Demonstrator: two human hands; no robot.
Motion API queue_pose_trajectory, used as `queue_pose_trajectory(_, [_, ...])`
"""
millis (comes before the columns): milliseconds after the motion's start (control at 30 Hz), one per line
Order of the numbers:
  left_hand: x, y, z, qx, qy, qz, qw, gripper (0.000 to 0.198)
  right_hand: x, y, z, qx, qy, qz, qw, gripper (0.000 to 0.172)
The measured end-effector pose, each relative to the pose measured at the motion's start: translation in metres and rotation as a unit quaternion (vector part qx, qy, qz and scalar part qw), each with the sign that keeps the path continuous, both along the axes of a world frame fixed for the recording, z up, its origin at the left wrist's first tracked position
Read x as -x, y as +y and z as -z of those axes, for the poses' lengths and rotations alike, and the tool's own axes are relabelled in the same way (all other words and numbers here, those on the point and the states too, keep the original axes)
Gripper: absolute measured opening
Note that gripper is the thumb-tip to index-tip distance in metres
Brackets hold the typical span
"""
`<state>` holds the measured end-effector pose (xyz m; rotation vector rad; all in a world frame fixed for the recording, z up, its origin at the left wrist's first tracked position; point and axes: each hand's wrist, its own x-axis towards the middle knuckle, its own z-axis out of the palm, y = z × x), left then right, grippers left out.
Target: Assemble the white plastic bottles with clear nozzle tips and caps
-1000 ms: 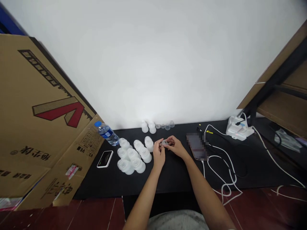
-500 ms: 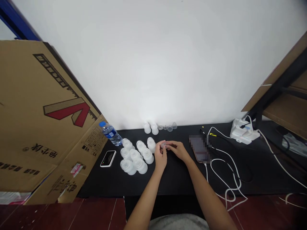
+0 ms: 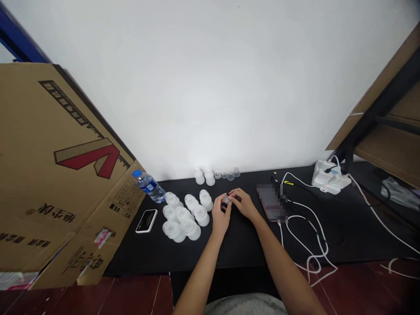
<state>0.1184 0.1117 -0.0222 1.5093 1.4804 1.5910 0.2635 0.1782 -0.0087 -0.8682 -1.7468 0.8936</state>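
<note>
Along the black bench [image 3: 239, 249], a flattened cardboard carton [image 3: 65, 175] leans beside a water bottle [image 3: 149, 187] and a slim electronic device [image 3: 146, 221]. Frosted plastic bottles [image 3: 183, 214] cluster next. The left hand [image 3: 220, 216] and right hand [image 3: 242, 203] pinch a small clear plastic cap [image 3: 226, 200] between them, above the bench. Further right lie a blurred phone [image 3: 271, 202], white cables [image 3: 303, 205] and a white charging dock [image 3: 328, 177].

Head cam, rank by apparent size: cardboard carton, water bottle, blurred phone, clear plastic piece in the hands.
1. Cardboard carton, by far the largest.
2. Water bottle and blurred phone: they look alike, too close to rank.
3. Clear plastic piece, smallest.
</note>
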Motion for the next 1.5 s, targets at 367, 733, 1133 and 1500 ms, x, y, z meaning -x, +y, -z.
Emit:
queue_pose_trajectory(367, [0.001,0.0,-0.002,0.037,0.03,0.014,0.999,0.041,0.004,0.0,0.003,0.001,0.017,0.022,1.0,0.017])
queue_pose_trajectory(733, [0.003,0.005,0.005,0.036,0.073,0.029,0.996,0.034,0.005,0.007,0.015,0.011,0.023,0.065,0.998,0.015])
queue_pose_trajectory(1133, [-0.001,0.004,0.008,0.045,0.078,-0.031,0.995,0.039,0.009,0.003,0.009,0.012,0.026,0.064,0.998,0.019])
queue_pose_trajectory(1500, [0.0,0.003,0.004,0.052,0.067,-0.036,0.996,0.041,0.009,0.003,0.01,0.018,0.049,0.073,0.996,0.026])
